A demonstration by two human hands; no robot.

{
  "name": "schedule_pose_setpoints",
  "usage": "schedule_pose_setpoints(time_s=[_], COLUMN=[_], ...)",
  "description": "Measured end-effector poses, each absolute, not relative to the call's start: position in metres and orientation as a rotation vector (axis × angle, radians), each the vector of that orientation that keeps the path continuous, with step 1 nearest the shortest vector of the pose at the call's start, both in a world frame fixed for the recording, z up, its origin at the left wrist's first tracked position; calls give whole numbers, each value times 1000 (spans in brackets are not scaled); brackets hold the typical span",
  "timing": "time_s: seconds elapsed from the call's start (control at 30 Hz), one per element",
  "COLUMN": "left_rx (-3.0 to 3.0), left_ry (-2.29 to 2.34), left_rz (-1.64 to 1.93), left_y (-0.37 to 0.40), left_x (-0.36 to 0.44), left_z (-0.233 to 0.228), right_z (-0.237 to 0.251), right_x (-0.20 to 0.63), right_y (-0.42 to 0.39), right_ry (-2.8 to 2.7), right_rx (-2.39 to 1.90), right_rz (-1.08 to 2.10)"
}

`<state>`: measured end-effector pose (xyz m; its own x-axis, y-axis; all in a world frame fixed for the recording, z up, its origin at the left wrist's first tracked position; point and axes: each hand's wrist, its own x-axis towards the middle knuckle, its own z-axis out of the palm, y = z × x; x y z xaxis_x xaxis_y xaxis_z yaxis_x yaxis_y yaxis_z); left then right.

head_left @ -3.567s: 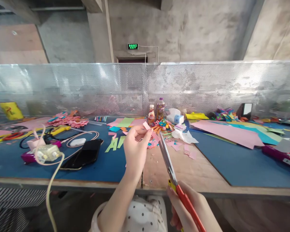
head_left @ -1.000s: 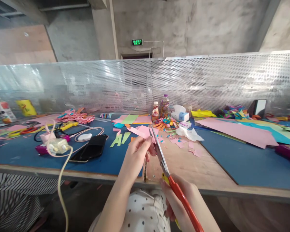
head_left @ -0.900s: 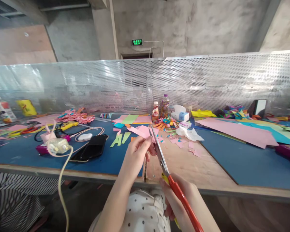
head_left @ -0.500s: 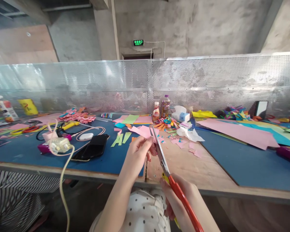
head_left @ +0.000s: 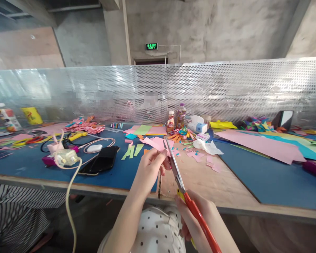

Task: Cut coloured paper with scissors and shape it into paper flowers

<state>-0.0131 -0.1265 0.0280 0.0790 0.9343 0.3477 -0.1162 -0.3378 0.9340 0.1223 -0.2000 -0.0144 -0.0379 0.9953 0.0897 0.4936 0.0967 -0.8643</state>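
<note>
My left hand [head_left: 154, 163] pinches a piece of pink paper [head_left: 156, 142] between thumb and fingers, above the table's near edge. My right hand [head_left: 195, 211] is closed round the red and yellow handles of a pair of scissors [head_left: 178, 174]. Their blades point away from me and lie at the right edge of the pink paper, slightly apart at the tips. Left of the paper, green paper letters [head_left: 128, 152] lie on the blue mat. Some orange paper shows just behind my left hand, mostly hidden by it.
On the left lie a black phone [head_left: 101, 161], a power strip with cables [head_left: 65, 157] and a pile of pink paper strips [head_left: 84, 126]. Behind the paper stand two drink bottles [head_left: 180, 116] and a tissue pack [head_left: 197, 124]. Large pink sheets [head_left: 260, 144] lie right. A person's striped clothing [head_left: 23, 207] shows left.
The view has shifted very slightly. Both hands, the scissors and the pink paper keep nearly the same position.
</note>
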Motion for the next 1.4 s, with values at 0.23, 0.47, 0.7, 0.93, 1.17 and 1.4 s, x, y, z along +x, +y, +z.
schedule_pose_setpoints(time_s=[0.23, 0.47, 0.7, 0.93, 1.17, 1.4], left_rx=[1415, 1412, 1416, 1403, 1361, 1313], left_ry=[852, 852, 849, 855, 838, 923], left_rz=[1423, 1417, 1406, 1407, 1451, 1514], left_y=[-127, -126, -125, -125, -125, -132], left_x=[-13, -14, -15, -15, -15, -9], left_z=[28, 28, 28, 27, 26, 34], right_z=[-13, -15, -13, -12, -14, -13], right_x=[122, 122, 121, 122, 122, 121], right_y=[-201, -200, -202, -201, -201, -200], right_ry=[-1630, -1639, -1632, -1617, -1644, -1662], right_rx=[-1482, -1471, -1463, -1464, -1429, -1423], right_rz=[857, 810, 824, 848, 828, 833])
